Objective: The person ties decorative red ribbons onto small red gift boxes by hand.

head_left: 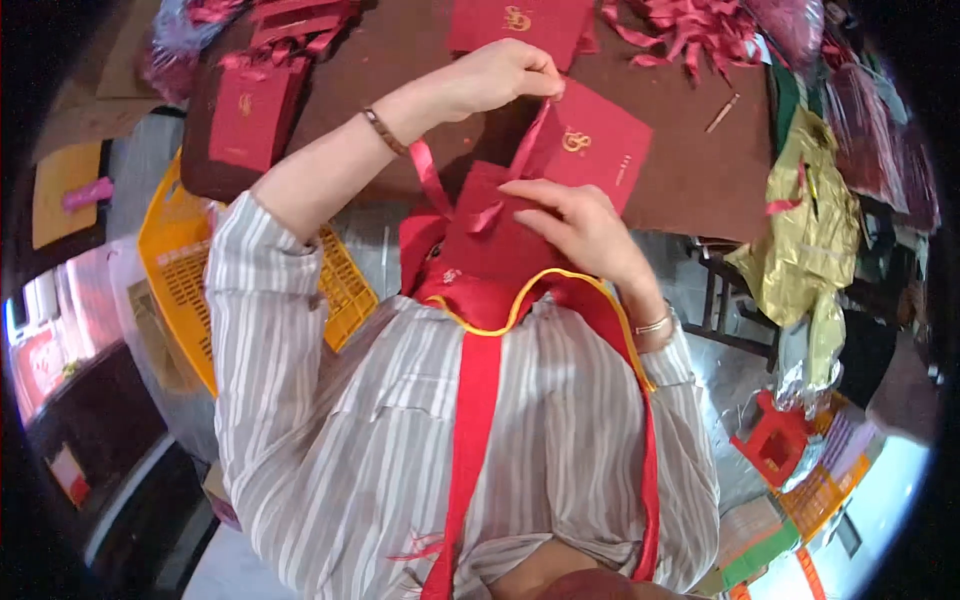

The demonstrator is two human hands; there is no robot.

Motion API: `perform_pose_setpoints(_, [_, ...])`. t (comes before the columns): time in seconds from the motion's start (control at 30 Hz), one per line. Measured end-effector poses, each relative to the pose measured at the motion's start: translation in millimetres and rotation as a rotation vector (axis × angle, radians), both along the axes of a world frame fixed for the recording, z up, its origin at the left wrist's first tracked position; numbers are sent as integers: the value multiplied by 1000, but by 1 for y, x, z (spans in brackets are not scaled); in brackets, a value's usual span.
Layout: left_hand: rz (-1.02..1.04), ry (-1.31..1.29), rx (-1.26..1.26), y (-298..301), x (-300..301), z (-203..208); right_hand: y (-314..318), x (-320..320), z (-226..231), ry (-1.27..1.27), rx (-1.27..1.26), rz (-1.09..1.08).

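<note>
A dark red paper bag (478, 240) stands tilted against my apron at the table's near edge. A shiny red ribbon (531, 143) runs from its top, with another loop to the left and a short end across its front. My left hand (505, 82) is raised above the bag, thumb and fingers closed on the ribbon. My right hand (578, 222) lies against the bag's right side, fingers stretched and slightly apart, index tip near where the ribbon meets the top. Its thumb is hidden. Just behind lies a flat red bag (590, 140) with a gold emblem.
The brown table (690, 190) carries stacked red bags (245, 115) at left, more red bags (520, 25) at the back and a heap of red ribbons (690, 35). Yellow crates (350, 290) stand below left. Gold foil wrapping (805, 220) hangs at right.
</note>
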State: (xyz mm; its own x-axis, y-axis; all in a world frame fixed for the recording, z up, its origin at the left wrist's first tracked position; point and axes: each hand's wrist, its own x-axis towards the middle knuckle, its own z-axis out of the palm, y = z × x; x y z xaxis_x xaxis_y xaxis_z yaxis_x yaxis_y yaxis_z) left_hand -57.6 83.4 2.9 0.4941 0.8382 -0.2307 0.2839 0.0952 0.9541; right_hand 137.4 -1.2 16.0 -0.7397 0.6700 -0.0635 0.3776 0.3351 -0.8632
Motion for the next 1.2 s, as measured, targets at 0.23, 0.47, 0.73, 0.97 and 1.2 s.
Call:
perform_pose_setpoints(0.23, [355, -53, 38, -69, -13, -23, 9, 13, -24, 44, -20, -172])
perform_pose_setpoints(0.47, [147, 518, 98, -143, -30, -8, 0, 17, -33, -29, 166, -280])
perform_pose_setpoints(0.73, [175, 308, 180, -159, -46, -16, -14, 37, -36, -214, 227, -369])
perform_pose_setpoints(0.97, [143, 323, 101, -172, -73, -24, -13, 48, -33, -199, 44, -364])
perform_pose_setpoints(1.2, [162, -404, -244, -205, -125, 35, -19, 53, -41, -151, 180, -443])
